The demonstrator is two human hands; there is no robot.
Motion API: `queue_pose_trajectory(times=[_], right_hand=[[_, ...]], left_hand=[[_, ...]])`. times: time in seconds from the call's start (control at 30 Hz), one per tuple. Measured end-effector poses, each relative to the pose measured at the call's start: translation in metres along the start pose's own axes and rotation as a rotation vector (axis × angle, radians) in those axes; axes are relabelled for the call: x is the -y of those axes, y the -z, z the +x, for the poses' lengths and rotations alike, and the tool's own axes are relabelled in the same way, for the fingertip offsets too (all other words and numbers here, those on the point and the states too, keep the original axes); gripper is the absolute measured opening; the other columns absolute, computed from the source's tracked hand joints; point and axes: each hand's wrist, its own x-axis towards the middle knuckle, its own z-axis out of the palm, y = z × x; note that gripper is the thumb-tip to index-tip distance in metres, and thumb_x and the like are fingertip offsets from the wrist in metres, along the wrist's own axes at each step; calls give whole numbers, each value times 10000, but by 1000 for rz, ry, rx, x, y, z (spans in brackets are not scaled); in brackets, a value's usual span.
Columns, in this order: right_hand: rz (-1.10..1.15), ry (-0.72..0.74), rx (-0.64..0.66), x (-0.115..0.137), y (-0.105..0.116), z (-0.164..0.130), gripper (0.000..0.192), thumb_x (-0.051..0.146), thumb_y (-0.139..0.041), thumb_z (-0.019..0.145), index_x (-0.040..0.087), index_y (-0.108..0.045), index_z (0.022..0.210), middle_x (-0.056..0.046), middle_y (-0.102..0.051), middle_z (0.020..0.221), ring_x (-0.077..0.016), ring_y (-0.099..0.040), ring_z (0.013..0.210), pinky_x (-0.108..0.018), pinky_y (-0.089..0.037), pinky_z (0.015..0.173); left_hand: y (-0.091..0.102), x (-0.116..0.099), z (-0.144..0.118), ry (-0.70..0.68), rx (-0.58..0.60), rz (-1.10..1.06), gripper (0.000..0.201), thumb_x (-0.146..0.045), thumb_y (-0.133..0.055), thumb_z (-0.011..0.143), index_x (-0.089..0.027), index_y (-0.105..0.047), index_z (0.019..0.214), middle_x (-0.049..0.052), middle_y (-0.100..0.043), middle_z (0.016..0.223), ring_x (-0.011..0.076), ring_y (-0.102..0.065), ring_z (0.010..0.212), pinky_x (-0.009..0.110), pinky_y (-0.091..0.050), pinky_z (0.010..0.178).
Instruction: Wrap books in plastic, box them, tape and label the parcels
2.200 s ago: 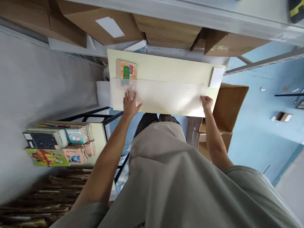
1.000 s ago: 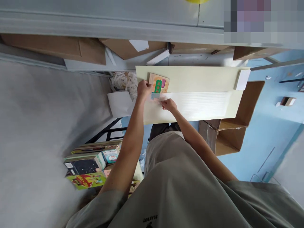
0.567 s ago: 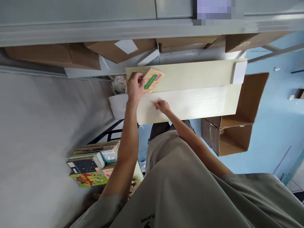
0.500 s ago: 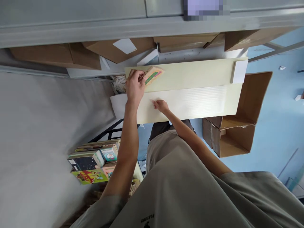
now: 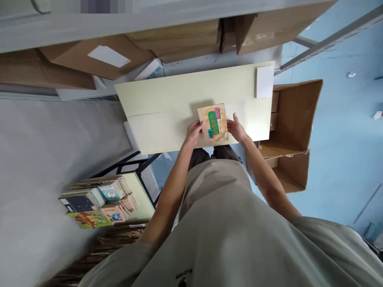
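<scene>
A small book [image 5: 218,124] with a tan cover, a green panel and pink and blue patches is held over the pale yellow tabletop [image 5: 167,91], near its front edge. My left hand [image 5: 194,132] pinches the book's left edge between thumb and fingers. At the opposite edge is my right hand [image 5: 237,128]; its fingertips touch the book while the thumb points up, apart from the cover. A thin whitish sheet [image 5: 158,129] lies flat on the left of the tabletop. Another pale patch shows behind the book.
A white block-like stack [image 5: 265,82] sits at the tabletop's far right corner. Cardboard boxes [image 5: 179,40] line the shelf behind. Open cardboard cartons [image 5: 295,119] stand at the right. To my left, stacked books [image 5: 89,199] rest on a black-framed stand [image 5: 140,169].
My left hand has brought the book from the tabletop's far left to the front middle, cover facing up. My right hand has moved right, from the sheet to the book's right edge. The view has shifted.
</scene>
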Motion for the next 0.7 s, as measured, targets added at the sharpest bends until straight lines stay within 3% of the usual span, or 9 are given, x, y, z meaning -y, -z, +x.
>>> queue_pose_trajectory(times=[0.1,0.2,0.4,0.53,0.7], right_hand=[[236,-78,21,-39,33,-4,611,814,-712,1098,212,-789,1023,-108,-885,1045,-234,-829,1032,-363,-664,1025],[243,-94,-54,-56,31,1,411,599,-903,990,223,-739,964,-87,-888,1032,-227,-821,985,-368,-687,992],[122,-33,-124,-60,20,4,261,487,-789,1052,227,-790,1059,-109,-922,1191,-254,-866,1124,-384,-707,1049],[28,64,-181,-72,42,-5,250,435,-707,1111,209,-807,1151,-147,-921,1224,-268,-888,1108,-401,-694,1082],[-205,65,-491,-88,79,-14,381,512,-640,1170,197,-800,1312,-200,-902,1316,-294,-877,1057,-431,-692,1017]], left_hand=[[-41,31,11,17,-156,81,225,-377,-897,903,-206,-764,965,90,-865,1013,260,-818,986,351,-634,905],[-56,39,17,-12,-242,154,120,-315,-818,943,-209,-763,939,79,-865,1007,249,-809,993,330,-610,898],[-55,39,21,3,-257,154,83,-268,-793,942,-217,-737,908,79,-866,1007,261,-810,1005,334,-613,882],[-58,42,23,-6,-295,181,115,-277,-801,961,-231,-711,907,58,-836,965,243,-798,1002,323,-615,895],[-63,47,27,-64,-327,160,180,-326,-873,965,-234,-721,991,54,-835,1009,248,-813,1055,326,-620,942]])
